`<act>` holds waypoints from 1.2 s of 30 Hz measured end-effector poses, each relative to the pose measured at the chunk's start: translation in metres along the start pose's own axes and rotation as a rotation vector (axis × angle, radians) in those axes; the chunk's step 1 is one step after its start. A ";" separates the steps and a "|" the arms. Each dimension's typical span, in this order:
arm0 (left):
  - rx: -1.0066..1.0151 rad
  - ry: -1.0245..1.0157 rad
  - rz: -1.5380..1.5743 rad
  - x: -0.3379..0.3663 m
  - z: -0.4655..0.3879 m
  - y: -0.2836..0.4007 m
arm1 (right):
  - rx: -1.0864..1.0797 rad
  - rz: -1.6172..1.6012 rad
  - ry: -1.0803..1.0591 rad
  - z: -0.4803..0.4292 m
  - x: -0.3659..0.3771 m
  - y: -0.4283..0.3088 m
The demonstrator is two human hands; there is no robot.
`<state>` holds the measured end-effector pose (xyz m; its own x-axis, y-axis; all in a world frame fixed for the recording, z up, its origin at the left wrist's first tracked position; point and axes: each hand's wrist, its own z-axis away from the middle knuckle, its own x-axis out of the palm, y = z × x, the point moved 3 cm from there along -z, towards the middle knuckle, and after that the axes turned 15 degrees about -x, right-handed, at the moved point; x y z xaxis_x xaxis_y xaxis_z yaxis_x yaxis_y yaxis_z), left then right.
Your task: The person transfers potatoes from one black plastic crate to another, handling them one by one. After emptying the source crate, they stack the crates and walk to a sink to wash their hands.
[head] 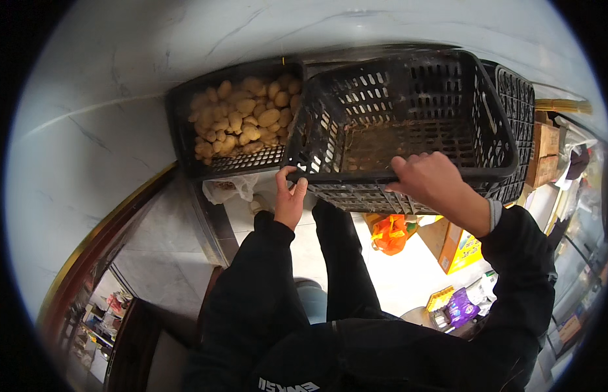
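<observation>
An empty black plastic crate (407, 174) with slotted walls and a soiled bottom tilts in front of me. My left hand (291, 196) pinches its near left corner between thumb and fingers. Farther right on the same near rim, my right hand (426, 181) is closed over the edge, its fingers partly hidden. To the left, touching or close beside it, stands another black plastic crate (179, 142) with many potatoes (247, 115) heaped inside. Part of a further black crate (517, 117) shows behind and right of the one I hold.
A marbled wall (211, 29) borders the crates. Below them lie a clear plastic bag (230, 188) and an orange plastic bag (391, 235), near a yellow and orange carton (458, 250). Wooden boxes (544, 152) stand at right. A bucket (311, 299) is between my legs.
</observation>
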<state>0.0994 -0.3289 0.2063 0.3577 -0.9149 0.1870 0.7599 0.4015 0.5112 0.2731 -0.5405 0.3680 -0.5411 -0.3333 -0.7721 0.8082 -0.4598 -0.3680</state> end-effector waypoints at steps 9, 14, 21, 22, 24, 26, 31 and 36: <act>-0.099 -0.104 -0.333 -0.007 -0.019 -0.051 | 0.099 0.145 -0.231 -0.018 0.024 -0.041; -0.093 -0.059 -0.419 0.003 -0.023 -0.069 | 0.120 0.171 -0.345 -0.040 0.044 -0.041; -0.031 -0.040 -0.300 0.001 -0.008 -0.062 | 0.064 0.142 -0.466 -0.086 0.079 -0.010; -0.052 -0.074 -0.266 0.003 -0.004 -0.061 | 0.094 0.126 -0.443 -0.085 0.078 -0.008; -0.150 -0.135 -0.152 0.011 0.000 -0.057 | 0.097 0.095 -0.387 -0.075 0.063 -0.008; 0.149 -0.036 -0.450 0.024 0.004 -0.039 | 0.150 0.185 -0.361 -0.058 0.037 -0.016; 0.479 -0.109 -0.680 0.086 0.013 0.015 | 0.049 0.215 0.109 0.034 -0.059 0.010; 0.546 -0.264 -0.569 0.175 0.040 0.080 | 0.795 -0.251 0.645 0.180 -0.001 0.115</act>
<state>0.2011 -0.4583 0.3133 -0.1927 -0.9789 -0.0673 0.3918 -0.1397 0.9094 0.3250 -0.7416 0.4196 -0.2565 0.2399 -0.9363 0.1792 -0.9401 -0.2900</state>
